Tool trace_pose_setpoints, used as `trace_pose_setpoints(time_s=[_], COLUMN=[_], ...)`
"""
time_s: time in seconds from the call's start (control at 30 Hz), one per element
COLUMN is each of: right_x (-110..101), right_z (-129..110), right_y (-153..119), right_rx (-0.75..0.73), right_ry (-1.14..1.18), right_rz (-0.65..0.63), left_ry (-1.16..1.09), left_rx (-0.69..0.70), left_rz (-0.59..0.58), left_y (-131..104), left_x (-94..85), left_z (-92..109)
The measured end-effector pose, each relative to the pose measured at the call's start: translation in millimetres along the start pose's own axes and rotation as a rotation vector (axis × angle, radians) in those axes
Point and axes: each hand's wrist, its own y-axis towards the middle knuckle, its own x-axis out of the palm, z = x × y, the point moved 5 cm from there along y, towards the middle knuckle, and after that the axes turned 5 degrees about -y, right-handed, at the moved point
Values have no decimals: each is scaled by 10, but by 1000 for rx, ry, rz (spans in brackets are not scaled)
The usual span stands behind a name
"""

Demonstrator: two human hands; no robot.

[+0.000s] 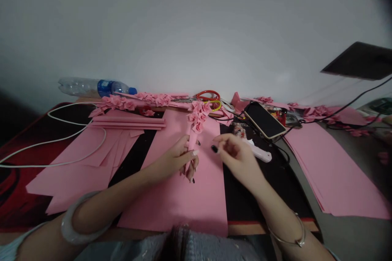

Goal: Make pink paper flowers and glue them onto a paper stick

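Observation:
My left hand (183, 157) is closed around the rolled stem of a pink paper flower spray (198, 117). Folded blossoms cluster at its upper end, away from me, and the stem slants down through my fingers. To its right, apart from the spray, my right hand (240, 159) hovers with thumb and forefinger drawn into a pinch and the other fingers curled. Whether anything small is between those fingertips, I cannot make out. Beneath both lies a large pink paper sheet (183, 208) on a black mat.
Cut pink sheets (76, 167) and paper rolls (128, 123) lie left, under a white cable (55, 143). Finished flower sprays (153, 98), scissors (208, 94) and a plastic bottle (92, 87) line the wall. Rightward are a phone (266, 120), a pale-handled tool (260, 154) and stacked pink paper (337, 175).

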Motion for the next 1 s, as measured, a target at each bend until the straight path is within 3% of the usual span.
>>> trace_pose_setpoints(time_s=[0.13,0.3,0.37,0.5,0.6,0.83,1.0], right_x=[381,571,494,134,-21,-171,-233], right_z=[22,42,37,25,-10,-37,121], right_y=[-59,-74,-45,20,30,45,85], right_rx=[50,125,74,-120,-145,55,177], right_ry=[133,511,521,417,530,918,702], right_rz=[-95,-275,-249,66,120,-4,146], left_ry=[21,14,18,10,8,-2,-19], left_rx=[-32,-24,-24,-60,-76,-53,-75], left_rz=[-33,-32,-27,9,31,32,-87], left_y=[-3,16,14,-4,-11,3,-29], left_x=[76,97,90,56,38,11,51], left_z=[-44,-127,-124,-81,-52,-24,-26])
